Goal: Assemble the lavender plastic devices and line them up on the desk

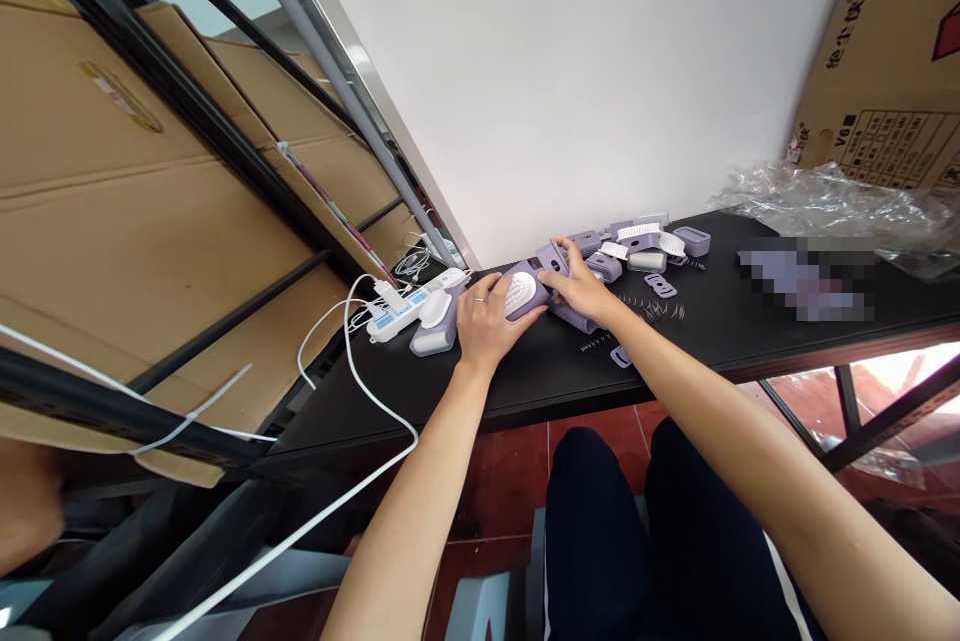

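My left hand (484,321), with a ring on one finger, is closed around a purple scrub brush (521,293) with an oval pad of white bristles facing up. My right hand (581,286) meets it from the right, its thumb at the brush's end. Between that thumb and the fingers sits a purple plastic part (553,258) with a dark hole. Left of my left hand lies another purple brush (436,326) with a clear end. More purple pieces are partly hidden under and behind my right hand.
Several purple and white brush parts (641,239) lie against the wall. Small springs (660,309) and a flat purple plate (660,286) rest on the black table (720,321). A white power strip (412,306) with cables stands left; clear plastic wrap (840,196) lies right.
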### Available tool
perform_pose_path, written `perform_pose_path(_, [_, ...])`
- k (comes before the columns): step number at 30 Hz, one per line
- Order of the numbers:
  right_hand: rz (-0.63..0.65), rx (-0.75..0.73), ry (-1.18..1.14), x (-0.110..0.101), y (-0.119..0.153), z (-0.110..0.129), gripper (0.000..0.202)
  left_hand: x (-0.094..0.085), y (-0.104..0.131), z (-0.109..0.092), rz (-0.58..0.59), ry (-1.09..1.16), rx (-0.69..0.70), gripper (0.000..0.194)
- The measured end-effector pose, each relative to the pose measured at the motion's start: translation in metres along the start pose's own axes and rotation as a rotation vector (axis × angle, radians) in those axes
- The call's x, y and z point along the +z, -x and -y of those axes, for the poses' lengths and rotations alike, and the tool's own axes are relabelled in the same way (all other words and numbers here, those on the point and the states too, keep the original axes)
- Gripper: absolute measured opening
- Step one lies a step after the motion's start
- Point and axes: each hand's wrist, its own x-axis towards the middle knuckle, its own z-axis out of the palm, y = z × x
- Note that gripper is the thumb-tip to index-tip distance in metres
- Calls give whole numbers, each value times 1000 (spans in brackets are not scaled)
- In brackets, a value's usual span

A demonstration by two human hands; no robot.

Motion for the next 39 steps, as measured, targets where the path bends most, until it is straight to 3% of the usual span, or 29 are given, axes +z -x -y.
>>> perform_pose_path(5, [-9,-79,111,0,-1,-8,68,-1,-1,-1,35,9,-14,65])
perform_pose_path(14, [-17,-65,187,-2,2,-4,71,0,0,0,32,2,-5,66])
perform_pose_path(22, [-19,-1,83,-2,3,-1,63,0,0,-1,37,16,-24,65])
perform_pose_path(39, [118,5,189,-4,6,-2,76,0,1,-1,33,12,-15,65])
